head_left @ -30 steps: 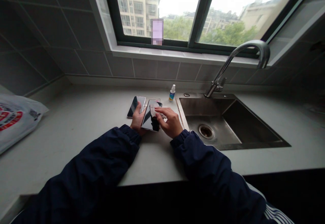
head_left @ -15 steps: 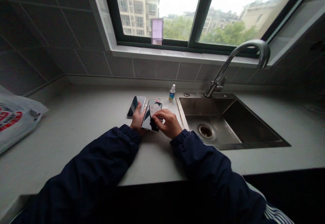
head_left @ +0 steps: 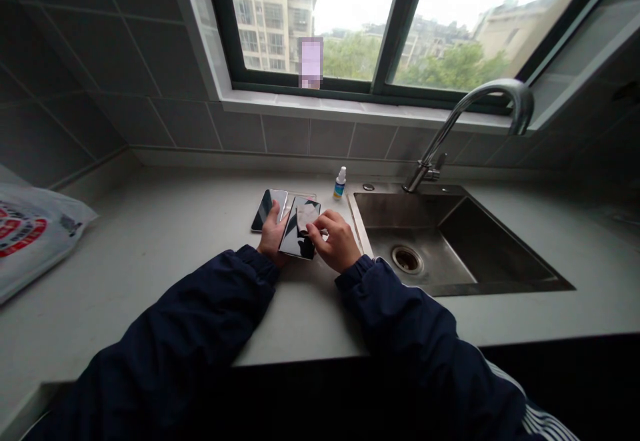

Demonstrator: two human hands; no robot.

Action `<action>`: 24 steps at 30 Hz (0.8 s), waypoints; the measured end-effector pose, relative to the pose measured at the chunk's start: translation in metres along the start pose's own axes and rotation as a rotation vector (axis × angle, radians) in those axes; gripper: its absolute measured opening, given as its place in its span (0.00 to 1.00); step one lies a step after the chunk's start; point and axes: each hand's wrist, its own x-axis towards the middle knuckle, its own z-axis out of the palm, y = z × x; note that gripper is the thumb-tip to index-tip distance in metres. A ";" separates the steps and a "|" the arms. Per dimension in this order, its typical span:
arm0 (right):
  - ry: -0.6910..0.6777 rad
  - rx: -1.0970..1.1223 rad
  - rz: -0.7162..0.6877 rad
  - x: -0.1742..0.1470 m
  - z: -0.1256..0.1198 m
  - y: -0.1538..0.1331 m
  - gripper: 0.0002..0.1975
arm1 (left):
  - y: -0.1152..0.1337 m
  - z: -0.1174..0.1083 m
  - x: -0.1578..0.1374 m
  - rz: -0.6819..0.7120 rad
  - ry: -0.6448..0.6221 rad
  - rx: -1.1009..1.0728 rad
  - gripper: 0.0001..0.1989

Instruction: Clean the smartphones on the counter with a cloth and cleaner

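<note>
Black and glossy, one phone [head_left: 294,238] is near the centre of the frame, gripped by the person's left hand [head_left: 271,236]; the right hand [head_left: 338,238] pinches a pale cloth [head_left: 307,215] over this phone.

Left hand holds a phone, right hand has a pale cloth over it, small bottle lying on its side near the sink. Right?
Bottle's pose is wrong: in the head view, the small bottle stands upright near the sink. The rest is as you said: left hand holds a phone, right hand has a pale cloth over it.
</note>
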 end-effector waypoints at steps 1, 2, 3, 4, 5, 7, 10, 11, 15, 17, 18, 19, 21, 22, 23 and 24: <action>-0.017 -0.006 -0.005 0.000 0.001 0.000 0.13 | 0.000 0.000 0.000 -0.001 0.003 -0.002 0.41; -0.031 -0.010 -0.008 0.000 0.001 0.001 0.13 | 0.000 0.001 0.000 -0.002 0.006 -0.004 0.41; -0.043 -0.014 -0.009 -0.001 0.001 0.001 0.13 | 0.000 0.001 0.000 -0.004 0.011 -0.004 0.41; -0.049 -0.018 -0.009 -0.001 0.002 0.001 0.13 | 0.001 0.002 0.000 -0.008 0.018 -0.004 0.41; -0.056 -0.021 -0.010 -0.001 0.002 0.001 0.13 | 0.001 0.002 0.000 -0.011 0.025 -0.005 0.41; -0.065 -0.025 -0.010 -0.001 0.002 0.001 0.13 | 0.001 0.002 0.000 -0.012 0.035 -0.009 0.41; -0.075 -0.020 -0.006 0.000 0.001 0.001 0.12 | 0.001 0.001 0.001 -0.015 0.023 -0.012 0.41; -0.077 -0.015 -0.005 0.000 0.001 0.001 0.12 | 0.001 0.000 0.001 -0.021 0.012 -0.009 0.41; -0.077 0.003 -0.002 0.000 0.002 0.003 0.10 | 0.001 -0.003 0.002 -0.064 -0.011 0.013 0.40; -0.067 -0.005 0.004 0.000 0.003 0.005 0.09 | 0.000 -0.004 0.001 -0.077 -0.016 0.023 0.39; -0.059 -0.013 0.007 0.000 0.004 0.006 0.08 | 0.000 -0.003 0.001 -0.081 -0.021 0.027 0.38; -0.050 -0.020 0.011 -0.001 0.004 0.007 0.08 | -0.001 -0.003 0.001 -0.088 -0.027 0.029 0.38; -0.034 -0.030 0.015 -0.001 0.005 0.008 0.08 | -0.001 -0.001 0.000 -0.103 -0.032 0.032 0.37; -0.027 -0.030 0.015 -0.002 0.005 0.009 0.08 | -0.001 0.000 0.000 -0.108 -0.033 0.031 0.36; -0.022 -0.029 0.011 -0.002 0.005 0.009 0.08 | -0.001 0.000 0.000 -0.113 -0.032 0.030 0.36; -0.016 -0.027 0.007 -0.002 0.005 0.009 0.08 | -0.002 0.001 0.000 -0.115 -0.030 0.028 0.36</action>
